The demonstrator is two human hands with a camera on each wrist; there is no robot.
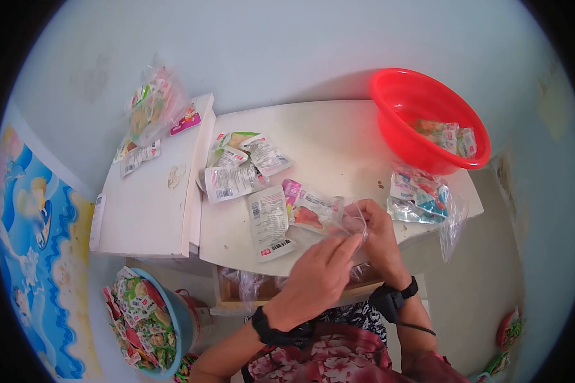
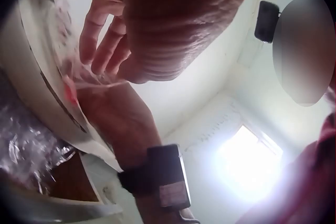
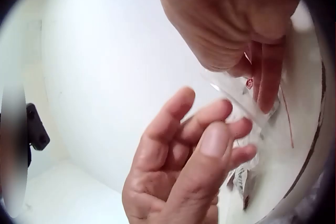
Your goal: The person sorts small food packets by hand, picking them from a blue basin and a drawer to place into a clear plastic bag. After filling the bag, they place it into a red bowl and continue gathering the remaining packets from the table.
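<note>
Plastic film (image 1: pixel 353 225) is stretching across the grip, with the left hand (image 1: pixel 316 284) and the right hand (image 1: pixel 375 239) coming close together and their fingertips pinching it from either side. Exactly how firmly each is clamping the film, the views are not showing. Meat-pictured packet (image 1: pixel 310 216) is lying just to the left of the grip, under or inside that film; which of the two, one cannot tell. Thinness is looking like the main hazard: a hard, uneven pull could be tearing the film, or letting it be sliding out between the fingertips. The hands are also working at the near edge of the desk (image 1: pixel 338 127), directly above an open drawer (image 1: pixel 300 309), so a sudden release could be sending the packet down toward the loose crumpled plastic (image 1: pixel 250 287) below the grip. Farther left, a white packet (image 1: pixel 268 217) is lying against the pictured one, and a tug toward the person could be dragging it along or twisting it. Fingers are covering part of the film, so a fold or a stuck edge could be going unnoticed. Beyond the grip to the right, a silvery packet (image 1: pixel 415 199) is resting near the red basin (image 1: pixel 390 131), where a swinging elbow seems unlikely to be reaching.
</note>
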